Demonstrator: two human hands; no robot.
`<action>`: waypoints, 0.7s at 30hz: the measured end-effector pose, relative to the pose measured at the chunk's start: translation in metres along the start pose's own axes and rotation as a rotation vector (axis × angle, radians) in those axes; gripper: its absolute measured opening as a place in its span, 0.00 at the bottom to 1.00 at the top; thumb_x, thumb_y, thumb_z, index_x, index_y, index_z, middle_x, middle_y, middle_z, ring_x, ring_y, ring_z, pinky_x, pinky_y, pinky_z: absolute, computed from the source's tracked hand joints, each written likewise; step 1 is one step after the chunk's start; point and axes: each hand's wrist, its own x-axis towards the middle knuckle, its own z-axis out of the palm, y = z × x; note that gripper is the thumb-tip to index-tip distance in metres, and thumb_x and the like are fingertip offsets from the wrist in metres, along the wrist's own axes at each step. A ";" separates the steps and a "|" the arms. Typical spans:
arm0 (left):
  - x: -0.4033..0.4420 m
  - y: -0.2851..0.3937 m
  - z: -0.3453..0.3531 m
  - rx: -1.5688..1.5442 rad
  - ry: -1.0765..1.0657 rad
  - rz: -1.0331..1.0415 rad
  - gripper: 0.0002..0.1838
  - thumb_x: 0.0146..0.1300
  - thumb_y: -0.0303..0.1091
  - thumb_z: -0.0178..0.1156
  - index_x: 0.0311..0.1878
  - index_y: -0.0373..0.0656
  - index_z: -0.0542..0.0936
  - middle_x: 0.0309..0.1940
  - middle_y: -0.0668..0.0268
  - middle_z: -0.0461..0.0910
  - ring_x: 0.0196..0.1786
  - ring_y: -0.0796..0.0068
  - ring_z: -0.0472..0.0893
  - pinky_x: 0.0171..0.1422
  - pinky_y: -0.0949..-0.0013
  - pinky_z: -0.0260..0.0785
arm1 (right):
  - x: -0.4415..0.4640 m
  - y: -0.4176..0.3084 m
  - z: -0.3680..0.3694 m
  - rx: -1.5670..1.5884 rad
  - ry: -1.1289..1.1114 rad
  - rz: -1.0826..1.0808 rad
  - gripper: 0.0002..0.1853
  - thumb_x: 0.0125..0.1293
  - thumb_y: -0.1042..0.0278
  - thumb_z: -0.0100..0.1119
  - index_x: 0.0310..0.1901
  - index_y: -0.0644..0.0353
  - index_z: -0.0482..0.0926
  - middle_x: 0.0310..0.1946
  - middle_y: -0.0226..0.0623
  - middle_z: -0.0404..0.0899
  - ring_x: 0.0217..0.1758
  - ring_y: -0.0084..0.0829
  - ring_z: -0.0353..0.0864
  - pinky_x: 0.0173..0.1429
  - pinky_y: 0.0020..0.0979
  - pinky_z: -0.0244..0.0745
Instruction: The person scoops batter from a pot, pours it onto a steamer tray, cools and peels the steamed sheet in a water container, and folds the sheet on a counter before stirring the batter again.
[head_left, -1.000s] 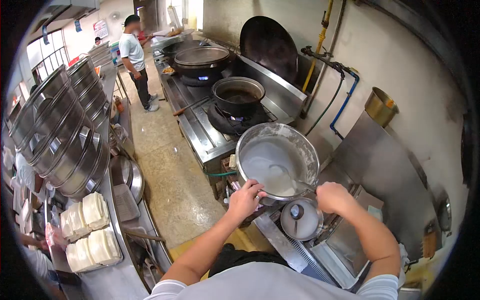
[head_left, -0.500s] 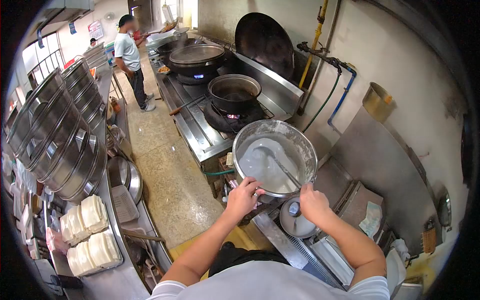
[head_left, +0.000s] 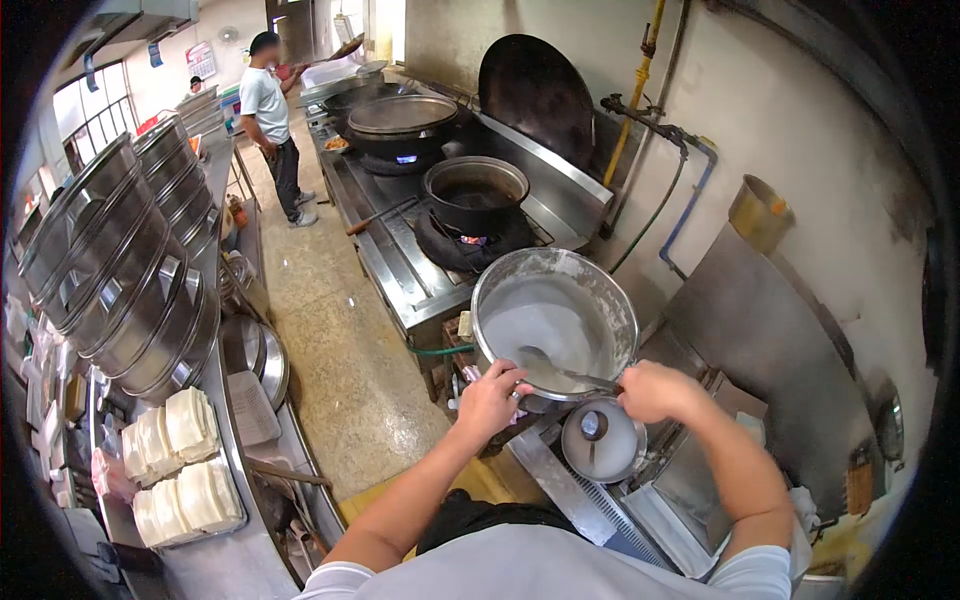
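A large metal pot (head_left: 555, 262) with a flour-like white crust inside its wall holds a milky white liquid (head_left: 540, 322). My left hand (head_left: 492, 398) grips the pot's near left rim, a ring on one finger. At the near right rim, my right hand (head_left: 652, 391) is closed round the handle of a ladle (head_left: 570, 374), whose bowl dips into the liquid near the pot's front side. Just below the pot sits a smaller bowl (head_left: 620, 448) of whitish liquid with a spoon (head_left: 593, 426) in it.
Beyond the pot, a dark pan (head_left: 478, 192) sits on a lit burner, with a covered wok (head_left: 403, 114) behind it. Stacked steamers (head_left: 120, 270) and folded white pieces (head_left: 185, 505) stand on the left counter (head_left: 215, 570). A person (head_left: 265, 105) stands in the far aisle.
The ladle has swept round through the liquid, its bowl now close to the near rim. My right hand has moved to the right and outward, while my left hand keeps hold of the rim.
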 end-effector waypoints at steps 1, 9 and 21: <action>0.000 0.000 0.000 -0.003 -0.001 0.000 0.13 0.66 0.44 0.70 0.50 0.51 0.88 0.53 0.67 0.83 0.45 0.55 0.88 0.46 0.53 0.81 | -0.002 -0.011 0.008 0.043 0.043 0.031 0.17 0.70 0.61 0.58 0.45 0.67 0.88 0.44 0.61 0.86 0.52 0.58 0.87 0.59 0.51 0.82; -0.001 0.008 -0.006 -0.001 -0.015 -0.011 0.14 0.67 0.45 0.69 0.50 0.49 0.88 0.51 0.66 0.84 0.45 0.55 0.87 0.48 0.54 0.81 | 0.030 -0.004 0.082 -0.122 0.383 0.094 0.12 0.62 0.71 0.61 0.43 0.69 0.86 0.43 0.54 0.88 0.48 0.51 0.91 0.50 0.49 0.87; -0.002 0.008 -0.005 0.005 -0.009 -0.005 0.13 0.67 0.42 0.70 0.49 0.48 0.88 0.51 0.66 0.84 0.45 0.56 0.87 0.47 0.55 0.81 | 0.015 0.033 0.005 0.232 -0.021 -0.026 0.17 0.71 0.61 0.58 0.48 0.68 0.86 0.39 0.50 0.88 0.39 0.47 0.88 0.46 0.46 0.80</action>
